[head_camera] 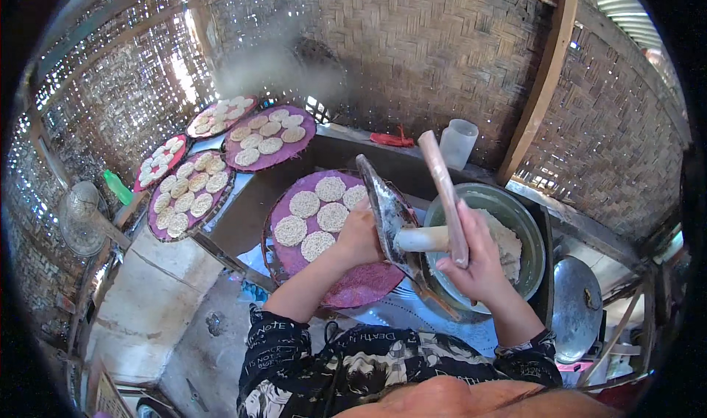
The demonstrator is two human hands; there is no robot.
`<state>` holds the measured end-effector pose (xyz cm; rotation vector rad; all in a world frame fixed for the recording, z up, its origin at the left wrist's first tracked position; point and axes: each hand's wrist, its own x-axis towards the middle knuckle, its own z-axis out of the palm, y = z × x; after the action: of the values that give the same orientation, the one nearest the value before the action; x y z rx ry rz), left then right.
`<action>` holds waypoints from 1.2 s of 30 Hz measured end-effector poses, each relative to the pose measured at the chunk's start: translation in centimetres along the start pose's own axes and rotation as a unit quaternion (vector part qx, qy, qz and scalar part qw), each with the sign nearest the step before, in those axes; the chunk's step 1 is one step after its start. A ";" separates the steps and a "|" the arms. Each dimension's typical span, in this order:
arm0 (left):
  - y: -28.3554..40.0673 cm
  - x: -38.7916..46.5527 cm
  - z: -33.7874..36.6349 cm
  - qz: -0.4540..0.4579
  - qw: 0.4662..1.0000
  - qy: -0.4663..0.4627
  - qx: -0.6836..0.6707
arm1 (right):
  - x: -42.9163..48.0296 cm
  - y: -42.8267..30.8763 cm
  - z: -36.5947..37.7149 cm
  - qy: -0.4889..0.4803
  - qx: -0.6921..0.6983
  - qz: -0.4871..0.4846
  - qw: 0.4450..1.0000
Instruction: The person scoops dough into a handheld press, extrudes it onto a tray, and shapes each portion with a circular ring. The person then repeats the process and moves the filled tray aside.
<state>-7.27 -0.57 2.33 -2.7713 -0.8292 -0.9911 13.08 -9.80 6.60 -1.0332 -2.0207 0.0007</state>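
My left hand (360, 234) grips one end of a dark, worn press body (389, 211), which is tilted over a round tray. From the press a pale cylindrical plunger (422, 239) sticks out to the right and joins a wooden crossbar handle (446, 197). Against the lower part of that crossbar, my right hand (478, 255) is wrapped with its thumb apart. Below my left hand lies the round tray with purple cloth (359, 288). Several flat, pale discs of fine strands (317, 245) rest on it. The press and my left hand hide part of the tray.
A green basin (533, 285) with pale dough (505, 247) stands at right. More disc-laden trays (273, 158) sit at upper left. A translucent plastic jug (459, 142) and red plastic item (391, 139) line the back ledge. A metal lid (577, 307) leans at far right; steam rises behind.
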 end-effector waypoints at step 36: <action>-10.4 3.2 9.3 -0.200 0.211 0.171 -0.941 | -0.3 12.7 1.6 -0.413 0.514 0.529 0.535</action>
<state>-5.32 12.06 -4.12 0.2541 -0.1539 1.0202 20.59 -1.06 0.92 -1.2672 -1.1427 2.3846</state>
